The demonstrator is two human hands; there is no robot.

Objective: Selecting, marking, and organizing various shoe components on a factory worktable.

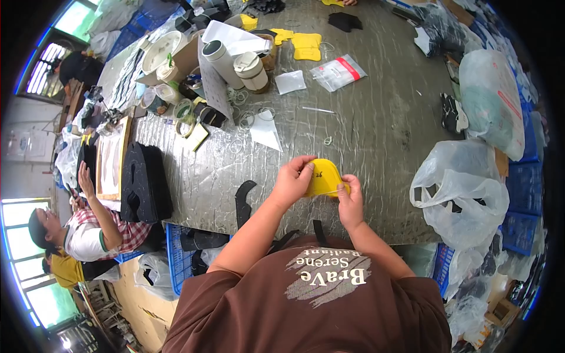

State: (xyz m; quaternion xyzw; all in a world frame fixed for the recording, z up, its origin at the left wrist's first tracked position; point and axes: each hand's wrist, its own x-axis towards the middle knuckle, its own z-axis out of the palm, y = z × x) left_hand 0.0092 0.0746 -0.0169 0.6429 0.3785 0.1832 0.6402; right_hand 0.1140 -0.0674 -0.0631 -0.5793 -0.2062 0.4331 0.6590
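A yellow curved cut piece [324, 176] is held over the near edge of the grey worktable [365, 117] by both hands. My left hand [292, 179] grips its left side with the fingers curled over the top. My right hand [350, 203] pinches its lower right edge. A black curved cut piece [243, 202] lies flat on the table just left of my left forearm. More yellow pieces [306, 45] lie at the far side of the table.
Stacks of black cut pieces [144, 182] sit at the table's left edge. Cups, tape rolls and containers [235, 65] crowd the far left. Clear plastic bags [462, 188] hang at the right. A seated person in a checked shirt [100, 232] works at the left.
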